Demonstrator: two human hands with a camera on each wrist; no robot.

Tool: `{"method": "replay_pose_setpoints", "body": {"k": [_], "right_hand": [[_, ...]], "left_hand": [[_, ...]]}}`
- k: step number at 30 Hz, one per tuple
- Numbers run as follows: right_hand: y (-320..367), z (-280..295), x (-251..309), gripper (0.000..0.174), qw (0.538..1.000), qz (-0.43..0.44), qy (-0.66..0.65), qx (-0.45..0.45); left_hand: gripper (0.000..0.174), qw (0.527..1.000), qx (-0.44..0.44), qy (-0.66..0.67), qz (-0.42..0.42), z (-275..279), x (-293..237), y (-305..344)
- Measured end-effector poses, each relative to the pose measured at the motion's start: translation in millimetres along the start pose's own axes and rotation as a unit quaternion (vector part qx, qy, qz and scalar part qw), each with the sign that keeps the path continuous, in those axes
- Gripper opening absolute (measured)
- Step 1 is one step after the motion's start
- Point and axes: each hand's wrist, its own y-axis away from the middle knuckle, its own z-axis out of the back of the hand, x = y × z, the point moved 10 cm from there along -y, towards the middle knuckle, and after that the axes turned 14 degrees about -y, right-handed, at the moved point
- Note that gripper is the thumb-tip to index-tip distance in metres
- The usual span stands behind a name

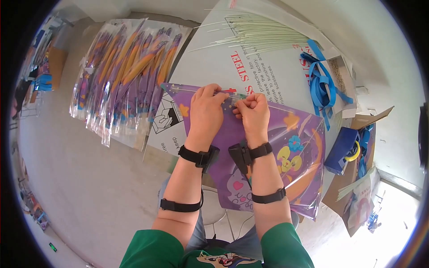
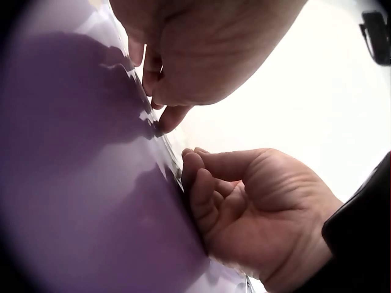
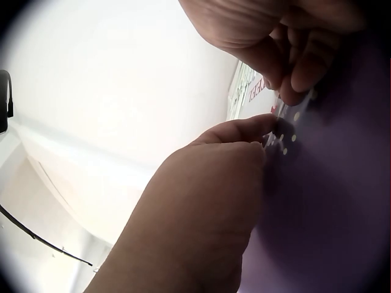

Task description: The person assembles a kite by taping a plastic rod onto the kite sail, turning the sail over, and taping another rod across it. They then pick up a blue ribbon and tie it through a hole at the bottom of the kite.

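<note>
A purple printed sheet in clear plastic, with cartoon figures, lies under both forearms and over the table edge. My left hand grips its upper edge, fingers bent over it; thumb and finger meet at the edge in the right wrist view, where this hand is lower. Close beside it, my right hand pinches the same edge between thumb and curled fingers. The left wrist view has the right hand at the purple sheet's edge. A thin pale strip runs along that edge.
Bagged purple-orange items lie at the left. Thin pale sticks lie at the back of the printed white board. Blue straps, a blue box with yellow tape and a cardboard box are at the right.
</note>
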Motion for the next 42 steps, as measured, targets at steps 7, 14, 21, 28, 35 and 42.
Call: {"method": "replay_pose_setpoints", "body": {"k": [7,14,21,28,35,42], "right_hand": [[0,1,-1,0.023,1.0,0.003,0.007,-0.002],[-1,1,-2,0.023,1.0,-0.002,0.011,-0.004],[-2,0,-1,0.021,1.0,-0.001,0.002,-0.004],[-1,0,1,0.021,1.0,0.009,0.015,-0.01],[0,1,7,0.024,0.996,-0.017,0.092,-0.006],[6,0,10,0.025,0.985,-0.048,0.164,-0.012]], "left_hand": [[0.024,1.0,-0.007,0.0,-0.005,2,-1,0],[0.024,1.0,-0.005,-0.003,-0.004,2,-1,0],[0.032,0.999,-0.007,-0.034,-0.033,3,-9,0],[0.035,0.995,0.01,-0.04,-0.088,3,-23,3],[0.035,0.993,0.006,-0.069,-0.093,1,-24,4],[0.033,0.995,0.007,-0.052,-0.084,1,-23,4]]}}
